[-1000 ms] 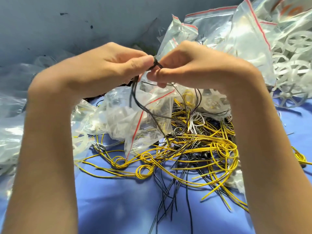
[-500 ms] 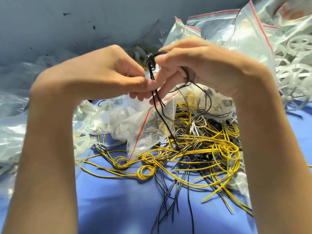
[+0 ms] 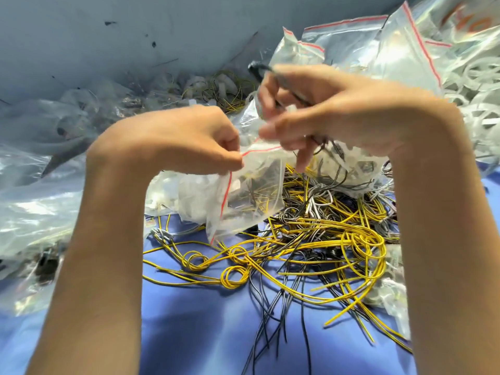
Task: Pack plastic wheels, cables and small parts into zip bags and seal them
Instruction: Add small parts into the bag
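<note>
The zip bag (image 3: 251, 193) hangs in the air between the two hands, just above the tangle of wires, its red-lined mouth turned up and to the left. It already has some pale plastic bits and thin wires inside. The left hand (image 3: 173, 139) has a tight pinch grip on the red rim, thumb against curled fingers. The right hand (image 3: 332, 112) is just above the bag's mouth, its grip closed round a bundled black cable (image 3: 255, 70); a loop sticks out above the fingers and loose ends trail below the palm. The hand is blurred, so I cannot tell whether its thumb also touches the rim.

Under the bag, yellow cables (image 3: 297, 255) lie looped and knotted with grey, black and white ones on the blue surface (image 3: 205, 328). Behind the right hand, more red-lined bags (image 3: 400, 50) are heaped up, with white plastic wheels (image 3: 476, 85) beside them. Crumpled clear bags (image 3: 35, 185) pile up on the left.
</note>
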